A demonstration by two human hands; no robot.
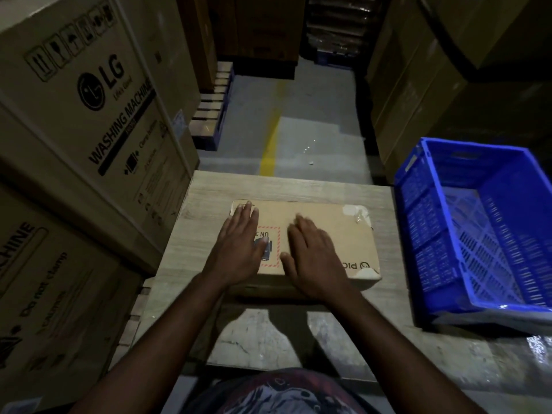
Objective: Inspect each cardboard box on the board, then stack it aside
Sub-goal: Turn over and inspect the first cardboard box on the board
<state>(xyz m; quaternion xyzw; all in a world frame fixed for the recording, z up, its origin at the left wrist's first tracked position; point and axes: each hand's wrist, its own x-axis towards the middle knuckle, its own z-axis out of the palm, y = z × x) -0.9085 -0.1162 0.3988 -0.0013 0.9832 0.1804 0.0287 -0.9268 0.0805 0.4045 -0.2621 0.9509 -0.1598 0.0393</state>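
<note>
A flat brown cardboard box [337,234] lies on a pale wooden board [209,189] in the middle of the view. It carries a red-hatched label and has torn, whitish corners on its right side. My left hand [239,243] rests flat on the box's left part, fingers stretched toward the far left corner. On the middle of the lid my right hand [313,255] lies palm down, fingers spread. Neither hand grips the box.
Large washing-machine cartons [83,115] stand stacked close on the left. A blue plastic crate [433,234], with nothing in it, sits on the floor right of the board. More cartons [433,85] rise at the right and back, with a floor aisle and yellow line [271,138] ahead.
</note>
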